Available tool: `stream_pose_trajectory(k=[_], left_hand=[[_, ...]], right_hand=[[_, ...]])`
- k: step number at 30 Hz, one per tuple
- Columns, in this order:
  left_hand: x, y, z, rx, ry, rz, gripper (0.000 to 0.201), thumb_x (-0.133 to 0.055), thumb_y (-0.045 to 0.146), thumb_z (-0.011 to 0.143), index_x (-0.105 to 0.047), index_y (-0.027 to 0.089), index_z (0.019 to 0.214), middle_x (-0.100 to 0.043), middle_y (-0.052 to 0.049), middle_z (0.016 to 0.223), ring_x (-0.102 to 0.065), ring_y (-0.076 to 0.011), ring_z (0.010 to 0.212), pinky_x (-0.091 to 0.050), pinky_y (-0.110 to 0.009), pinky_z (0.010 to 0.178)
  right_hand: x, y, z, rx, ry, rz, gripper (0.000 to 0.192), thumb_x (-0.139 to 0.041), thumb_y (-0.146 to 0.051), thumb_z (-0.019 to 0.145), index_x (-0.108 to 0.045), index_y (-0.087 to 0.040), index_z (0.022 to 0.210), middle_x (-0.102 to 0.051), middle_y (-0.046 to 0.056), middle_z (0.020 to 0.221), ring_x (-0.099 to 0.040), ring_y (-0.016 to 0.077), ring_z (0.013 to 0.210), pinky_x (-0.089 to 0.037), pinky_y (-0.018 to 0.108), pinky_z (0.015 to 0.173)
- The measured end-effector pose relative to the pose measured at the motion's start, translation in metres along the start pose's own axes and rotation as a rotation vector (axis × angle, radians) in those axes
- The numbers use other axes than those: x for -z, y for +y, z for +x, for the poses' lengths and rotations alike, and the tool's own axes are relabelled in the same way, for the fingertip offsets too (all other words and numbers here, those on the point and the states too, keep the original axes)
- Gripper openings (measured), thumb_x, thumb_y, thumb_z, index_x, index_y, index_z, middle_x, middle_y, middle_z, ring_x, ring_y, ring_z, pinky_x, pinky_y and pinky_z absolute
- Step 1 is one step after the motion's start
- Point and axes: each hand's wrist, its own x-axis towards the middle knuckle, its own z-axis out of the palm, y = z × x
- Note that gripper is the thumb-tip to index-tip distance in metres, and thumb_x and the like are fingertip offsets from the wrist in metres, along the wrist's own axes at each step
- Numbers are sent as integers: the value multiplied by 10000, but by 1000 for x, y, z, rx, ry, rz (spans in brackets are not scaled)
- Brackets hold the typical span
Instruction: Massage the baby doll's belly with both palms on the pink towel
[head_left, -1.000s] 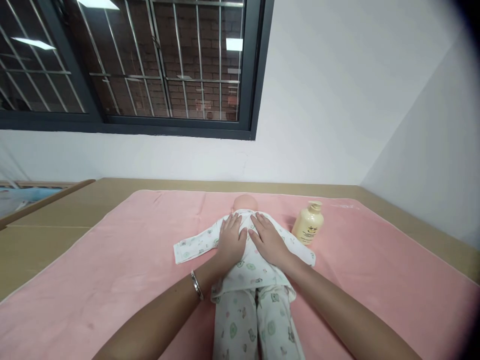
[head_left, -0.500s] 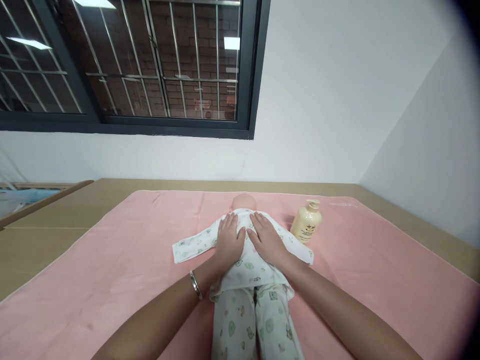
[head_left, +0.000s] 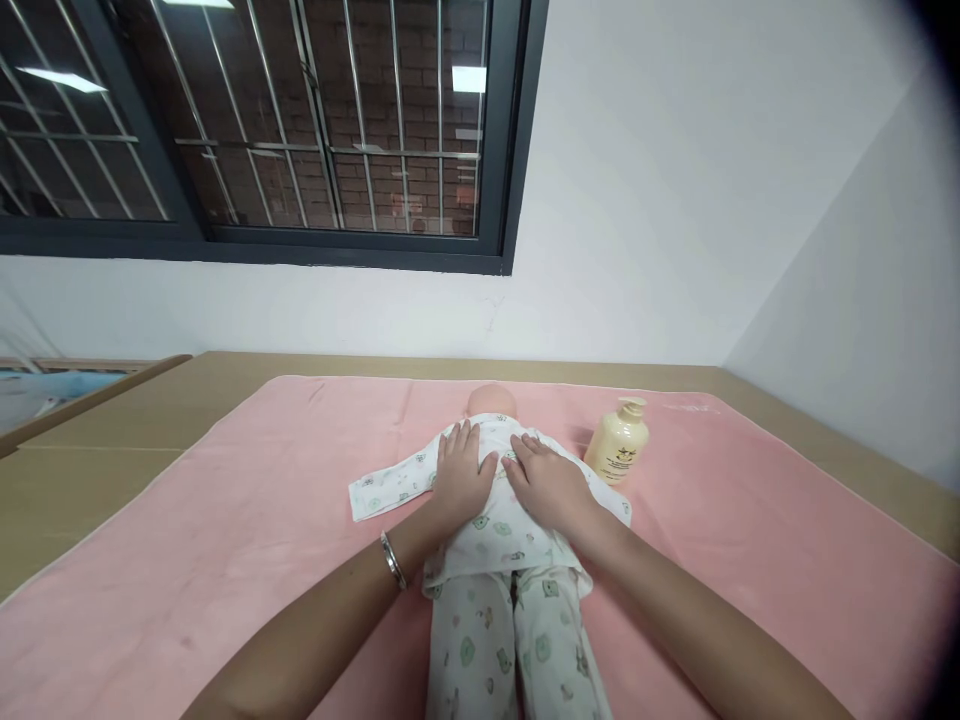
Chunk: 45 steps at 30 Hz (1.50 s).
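Observation:
A baby doll (head_left: 491,402) lies on a pink mat (head_left: 247,520), its bald head at the far end and its legs toward me. It wears a white printed top (head_left: 499,540) and matching trousers (head_left: 480,640). My left hand (head_left: 463,475) rests flat on the left side of the upper torso, fingers stretched out. On the right side of the torso lies my right hand (head_left: 547,482), palm down, with its fingers slightly bent. Neither hand grips anything. The doll's sleeves spread out to both sides, the right one partly behind my forearm.
A pale yellow pump bottle (head_left: 619,442) stands on the mat beyond the right sleeve. Wooden edging (head_left: 112,420) surrounds the mat. Behind it rise a white wall (head_left: 622,200) and a barred window (head_left: 337,120).
My right hand has shifted slightly to the right on the top, its fingers a little more bent. The left hand keeps its place on the doll. The view has moved slightly.

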Motion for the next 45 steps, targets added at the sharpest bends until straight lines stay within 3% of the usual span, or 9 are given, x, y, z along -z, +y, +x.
stream_pose_trajectory(k=[3, 5, 10, 15, 20, 27, 32, 37, 45], left_hand=[[-2, -2, 0, -16, 4, -15, 561, -353, 364, 923, -396, 67, 1397, -366, -165, 1498, -257, -297, 1420, -136, -499, 1175], [-3, -2, -1, -32, 14, -20, 549, -344, 357, 928, -396, 79, 1399, -370, -157, 1497, -256, -293, 1420, -138, -507, 1175], [0, 0, -5, -71, 69, 10, 501, -341, 326, 936, -429, 107, 1377, -390, -159, 1485, -251, -308, 1421, -152, -554, 1162], [-2, 0, -9, -185, 232, 64, 477, -386, 270, 917, -427, 132, 1371, -294, -155, 1534, -104, -317, 1458, -124, -602, 1154], [-7, -5, -8, -198, 254, 24, 491, -383, 239, 915, -387, 110, 1388, -281, -167, 1534, -114, -318, 1456, -216, -582, 1144], [-6, -5, -9, -193, 242, 5, 502, -377, 258, 923, -376, 71, 1389, -324, -199, 1506, -160, -315, 1447, -243, -566, 1143], [-7, -5, -9, -177, 230, -19, 508, -371, 236, 918, -352, 92, 1404, -305, -183, 1521, -162, -305, 1448, -257, -567, 1138], [-7, -5, -8, -157, 211, -20, 499, -366, 265, 922, -384, 88, 1388, -318, -175, 1518, -164, -299, 1449, -225, -547, 1157], [-5, -5, -8, -126, 158, -21, 512, -354, 286, 925, -374, 88, 1396, -351, -181, 1501, -252, -283, 1425, -200, -541, 1165]], right_hand=[[11, 7, 4, -41, -3, 26, 476, -238, -412, 987, -490, -168, 1309, -570, 160, 1302, -561, 287, 1166, -445, 395, 900], [16, 10, 6, -45, 31, 61, 468, -256, -410, 984, -475, -179, 1326, -524, 162, 1360, -554, 294, 1183, -455, 407, 897], [6, 9, 11, 125, 163, 156, 502, -328, -354, 971, -411, -108, 1401, -342, 183, 1498, -257, 278, 1413, -249, 454, 1128], [-22, 7, 15, 214, 238, 245, 548, -354, -362, 968, -339, -101, 1450, -206, 162, 1555, -106, 255, 1452, -164, 483, 1167], [-35, 12, 16, 206, 135, 342, 542, -311, -411, 984, -381, -114, 1432, -307, 165, 1517, -221, 248, 1428, -216, 488, 1157], [-31, 9, 11, 220, 279, 348, 528, -343, -342, 973, -344, -122, 1453, -257, 137, 1542, -172, 232, 1442, -195, 481, 1170], [-30, 7, 13, 225, 138, 318, 509, -339, -369, 975, -442, -99, 1394, -348, 168, 1497, -254, 256, 1417, -233, 478, 1155], [-24, 7, 13, 219, 182, 272, 505, -360, -337, 963, -438, -79, 1389, -329, 182, 1503, -245, 262, 1419, -224, 474, 1157], [-14, 2, 8, 200, 123, 220, 489, -351, -332, 961, -461, -79, 1364, -445, 175, 1435, -368, 251, 1361, -280, 434, 1130]])
